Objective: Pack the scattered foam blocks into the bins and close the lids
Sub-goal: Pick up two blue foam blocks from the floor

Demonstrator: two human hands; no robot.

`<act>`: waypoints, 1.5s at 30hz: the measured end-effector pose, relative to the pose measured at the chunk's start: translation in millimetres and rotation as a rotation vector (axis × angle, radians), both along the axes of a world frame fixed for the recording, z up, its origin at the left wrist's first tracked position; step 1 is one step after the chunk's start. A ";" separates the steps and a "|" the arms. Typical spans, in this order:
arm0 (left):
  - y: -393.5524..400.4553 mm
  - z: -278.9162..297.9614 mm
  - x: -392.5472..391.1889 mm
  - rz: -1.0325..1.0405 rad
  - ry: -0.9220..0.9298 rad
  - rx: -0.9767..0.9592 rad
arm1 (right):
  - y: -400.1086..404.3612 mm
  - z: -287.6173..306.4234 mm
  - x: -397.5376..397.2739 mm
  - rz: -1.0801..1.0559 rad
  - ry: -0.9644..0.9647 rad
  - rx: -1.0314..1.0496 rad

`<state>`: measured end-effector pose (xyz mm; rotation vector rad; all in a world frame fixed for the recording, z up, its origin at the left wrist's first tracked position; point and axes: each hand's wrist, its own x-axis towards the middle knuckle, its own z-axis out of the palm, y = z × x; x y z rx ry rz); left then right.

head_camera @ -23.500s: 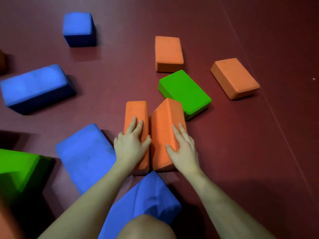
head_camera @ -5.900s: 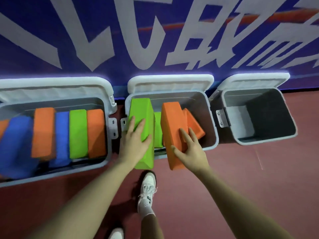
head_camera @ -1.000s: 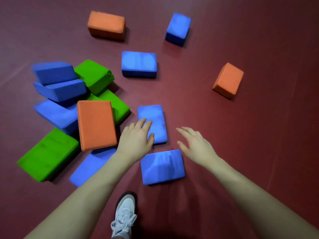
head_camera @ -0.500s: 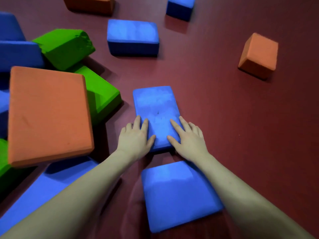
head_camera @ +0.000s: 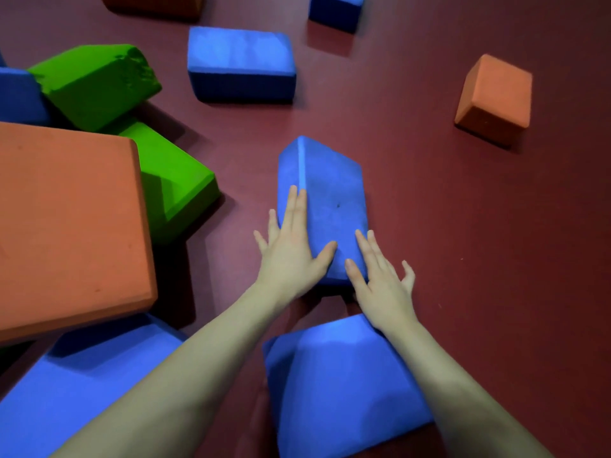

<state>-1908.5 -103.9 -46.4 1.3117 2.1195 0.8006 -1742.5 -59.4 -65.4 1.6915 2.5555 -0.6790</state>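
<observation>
In the head view, both bare forearms reach forward from the bottom edge toward a blue rectangular foam block (head_camera: 325,206) lying at the centre of the dark red floor (head_camera: 463,226). The block is tipped up on one long edge, its ridge pointing toward 12 o'clock.

The left hand (head_camera: 289,249) lies flat against the block's left face, fingers straight and close together, thumb spread across the near end of the broad face. The right hand (head_camera: 380,276) presses on the block's right near corner, fingers straight and slightly fanned, little finger splayed out over the floor. Neither grip is curled round the block: both are open palms pressing on it from either side.

Just under the right wrist, at 6 o'clock, lies a second blue foam block (head_camera: 340,388). At 7 o'clock a large flat blue foam block (head_camera: 76,391) passes beneath the left forearm. At 9 o'clock a big orange foam block (head_camera: 66,226) rests on top of the pile, overlapping a green foam block (head_camera: 175,183). Another green block with a torn corner (head_camera: 96,81) sits at 10 o'clock, touching a blue block at the left edge (head_camera: 18,97). At 12 o'clock lies a blue foam brick (head_camera: 241,61), a small blue cube (head_camera: 335,8) beyond it. An orange foam cube (head_camera: 496,97) stands well apart at 2 o'clock.
</observation>
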 end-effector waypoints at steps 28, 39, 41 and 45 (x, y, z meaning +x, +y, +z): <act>-171.1 53.4 5.7 0.197 0.587 0.213 | -104.5 29.5 63.9 0.883 -0.461 -0.100; -181.3 48.4 11.1 0.264 0.555 0.169 | -115.1 23.6 47.9 0.471 -0.387 -0.017; -176.1 42.8 10.5 0.235 0.559 0.133 | -106.9 22.7 31.6 0.240 -0.337 -0.027; -172.1 34.5 17.6 0.165 0.569 -0.012 | -88.4 22.8 33.8 0.354 -0.425 0.008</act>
